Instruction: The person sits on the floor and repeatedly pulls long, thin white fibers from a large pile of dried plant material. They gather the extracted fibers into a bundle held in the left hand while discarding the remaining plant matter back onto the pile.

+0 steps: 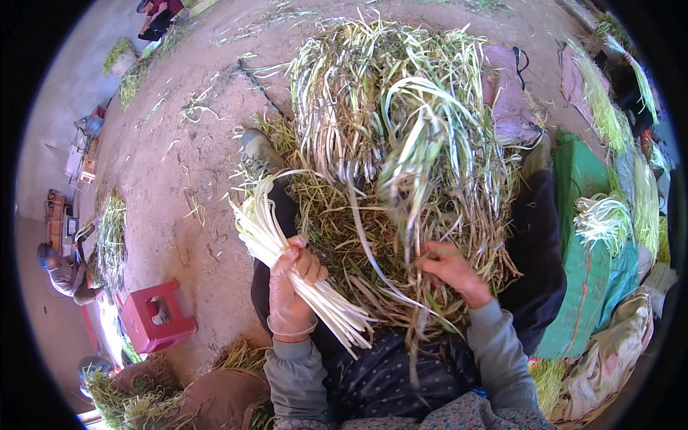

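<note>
My left hand [294,271], in a clear plastic glove, grips a thick bundle of cleaned white vegetable stalks [334,312], possibly garlic chives. The bundle slants across my left thigh. With bent fingers, my right hand [450,270] pinches a few brownish, leafy stalks [418,236] that are blurred by motion. Withered leaves [344,231] cover the space between my legs. Beyond them lies a large heap of uncleaned stalks [344,102] with white lower ends and green tips. One long pale leaf [371,252] curves down between my hands.
On my right, a bundle of white stalks [602,220] rests on a green woven sack [575,306]. A red plastic stool [160,317] stands at left. Other people sit at the far left [67,274] and upper left [160,16]. Loose leaves litter the floor [145,183].
</note>
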The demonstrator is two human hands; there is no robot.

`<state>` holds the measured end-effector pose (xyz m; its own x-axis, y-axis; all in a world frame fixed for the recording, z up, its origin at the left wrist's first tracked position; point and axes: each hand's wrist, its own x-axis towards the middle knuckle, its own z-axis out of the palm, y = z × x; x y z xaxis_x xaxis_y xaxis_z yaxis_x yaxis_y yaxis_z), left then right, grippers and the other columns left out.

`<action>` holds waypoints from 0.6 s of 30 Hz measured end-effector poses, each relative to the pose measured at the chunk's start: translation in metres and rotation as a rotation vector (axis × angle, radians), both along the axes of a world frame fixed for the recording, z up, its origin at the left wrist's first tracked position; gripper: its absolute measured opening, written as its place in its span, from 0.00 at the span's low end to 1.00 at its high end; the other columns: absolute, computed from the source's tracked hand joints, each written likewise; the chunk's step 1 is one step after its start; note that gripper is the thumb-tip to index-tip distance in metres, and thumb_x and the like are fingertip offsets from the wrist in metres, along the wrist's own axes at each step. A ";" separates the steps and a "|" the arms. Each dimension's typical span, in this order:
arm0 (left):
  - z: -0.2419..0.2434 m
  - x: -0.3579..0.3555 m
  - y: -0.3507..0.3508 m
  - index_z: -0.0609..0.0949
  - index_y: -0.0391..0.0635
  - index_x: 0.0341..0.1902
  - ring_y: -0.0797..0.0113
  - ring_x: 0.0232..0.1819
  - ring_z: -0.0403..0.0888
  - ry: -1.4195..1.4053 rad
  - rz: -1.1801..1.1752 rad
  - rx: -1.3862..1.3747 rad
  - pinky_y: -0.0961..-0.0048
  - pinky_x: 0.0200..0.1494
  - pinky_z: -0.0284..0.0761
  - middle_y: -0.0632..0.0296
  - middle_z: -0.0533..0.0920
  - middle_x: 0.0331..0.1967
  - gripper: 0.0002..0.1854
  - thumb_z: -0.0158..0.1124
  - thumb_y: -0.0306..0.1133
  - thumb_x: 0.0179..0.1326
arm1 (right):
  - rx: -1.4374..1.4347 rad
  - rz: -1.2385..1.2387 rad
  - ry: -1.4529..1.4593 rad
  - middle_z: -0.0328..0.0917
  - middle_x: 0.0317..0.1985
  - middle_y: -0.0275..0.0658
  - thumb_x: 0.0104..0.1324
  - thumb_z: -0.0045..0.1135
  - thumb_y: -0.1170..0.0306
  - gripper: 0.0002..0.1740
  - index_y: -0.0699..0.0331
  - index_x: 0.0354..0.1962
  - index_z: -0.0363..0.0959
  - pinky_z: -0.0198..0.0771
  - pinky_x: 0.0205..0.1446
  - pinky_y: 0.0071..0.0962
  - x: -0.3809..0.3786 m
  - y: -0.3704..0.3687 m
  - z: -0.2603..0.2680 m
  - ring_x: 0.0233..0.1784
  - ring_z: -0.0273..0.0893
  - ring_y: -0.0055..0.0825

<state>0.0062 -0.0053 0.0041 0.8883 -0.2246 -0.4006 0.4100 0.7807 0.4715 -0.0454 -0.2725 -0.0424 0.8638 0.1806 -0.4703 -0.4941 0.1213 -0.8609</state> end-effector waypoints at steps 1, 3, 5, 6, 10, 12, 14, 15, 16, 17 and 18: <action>0.002 -0.001 0.002 0.73 0.44 0.36 0.77 0.14 0.57 -0.008 0.017 0.058 0.77 0.23 0.59 0.71 0.60 0.12 0.06 0.57 0.32 0.58 | -0.078 -0.010 0.031 0.65 0.13 0.28 0.60 0.54 0.72 0.06 0.65 0.28 0.69 0.52 0.12 0.14 0.001 0.006 -0.006 0.09 0.59 0.12; 0.002 -0.006 0.010 0.72 0.45 0.38 0.77 0.14 0.59 -0.072 -0.074 0.034 0.79 0.23 0.59 0.72 0.61 0.11 0.06 0.55 0.32 0.60 | 0.096 -0.059 0.036 0.67 0.13 0.30 0.60 0.55 0.72 0.07 0.65 0.26 0.69 0.54 0.14 0.14 -0.014 0.000 0.030 0.11 0.61 0.12; 0.000 -0.011 0.015 0.73 0.44 0.38 0.78 0.14 0.59 -0.058 -0.050 0.098 0.78 0.22 0.60 0.72 0.61 0.11 0.08 0.57 0.33 0.59 | 0.110 0.220 -0.218 0.71 0.15 0.31 0.60 0.57 0.72 0.07 0.65 0.25 0.69 0.57 0.14 0.13 -0.019 -0.006 0.081 0.12 0.66 0.11; 0.003 -0.011 0.010 0.73 0.44 0.38 0.78 0.14 0.59 -0.054 -0.066 0.102 0.78 0.22 0.60 0.72 0.62 0.11 0.08 0.57 0.33 0.58 | 0.336 0.288 -0.292 0.74 0.16 0.32 0.59 0.59 0.71 0.07 0.65 0.26 0.70 0.60 0.15 0.12 -0.024 -0.005 0.083 0.14 0.68 0.11; 0.008 -0.015 -0.011 0.75 0.40 0.43 0.76 0.13 0.64 -0.042 -0.157 0.186 0.79 0.20 0.62 0.70 0.67 0.12 0.12 0.59 0.32 0.57 | -0.087 0.342 -0.224 0.68 0.14 0.30 0.58 0.59 0.72 0.09 0.65 0.25 0.68 0.55 0.17 0.17 -0.016 0.021 0.055 0.14 0.61 0.11; 0.006 -0.022 -0.022 0.74 0.37 0.50 0.75 0.14 0.67 -0.013 -0.231 0.238 0.77 0.19 0.64 0.67 0.70 0.13 0.18 0.60 0.31 0.56 | -0.116 0.328 -0.297 0.66 0.15 0.28 0.58 0.57 0.73 0.09 0.65 0.24 0.66 0.56 0.19 0.16 -0.020 0.019 0.062 0.17 0.62 0.10; 0.004 -0.024 -0.026 0.74 0.38 0.50 0.74 0.17 0.69 0.040 -0.261 0.252 0.76 0.21 0.68 0.66 0.71 0.15 0.17 0.60 0.27 0.57 | -0.159 0.351 -0.269 0.66 0.15 0.29 0.58 0.57 0.74 0.08 0.65 0.25 0.66 0.59 0.20 0.18 -0.013 0.023 0.064 0.17 0.64 0.11; 0.003 -0.025 -0.031 0.73 0.38 0.51 0.74 0.17 0.69 0.084 -0.262 0.263 0.76 0.21 0.68 0.66 0.71 0.15 0.18 0.60 0.27 0.57 | -0.226 0.385 -0.331 0.66 0.15 0.31 0.58 0.57 0.73 0.08 0.65 0.25 0.66 0.58 0.20 0.20 -0.011 0.023 0.061 0.17 0.63 0.13; 0.005 -0.020 -0.038 0.73 0.37 0.52 0.74 0.17 0.69 0.077 -0.293 0.311 0.76 0.21 0.68 0.66 0.71 0.15 0.18 0.60 0.27 0.57 | -0.293 0.420 -0.393 0.66 0.14 0.32 0.57 0.57 0.73 0.08 0.65 0.26 0.66 0.58 0.20 0.21 -0.009 0.024 0.056 0.17 0.63 0.14; -0.004 -0.015 -0.044 0.73 0.36 0.51 0.74 0.17 0.69 0.055 -0.302 0.314 0.76 0.22 0.68 0.66 0.71 0.15 0.18 0.60 0.28 0.57 | -0.360 0.455 -0.455 0.65 0.14 0.33 0.57 0.58 0.72 0.09 0.65 0.26 0.66 0.58 0.20 0.23 -0.006 0.024 0.053 0.16 0.62 0.16; -0.006 -0.009 -0.049 0.73 0.37 0.50 0.74 0.17 0.69 0.065 -0.332 0.325 0.77 0.22 0.68 0.67 0.71 0.15 0.18 0.60 0.28 0.57 | -0.339 0.456 -0.433 0.66 0.13 0.41 0.56 0.57 0.68 0.11 0.65 0.26 0.65 0.57 0.20 0.31 -0.004 0.027 0.057 0.13 0.61 0.33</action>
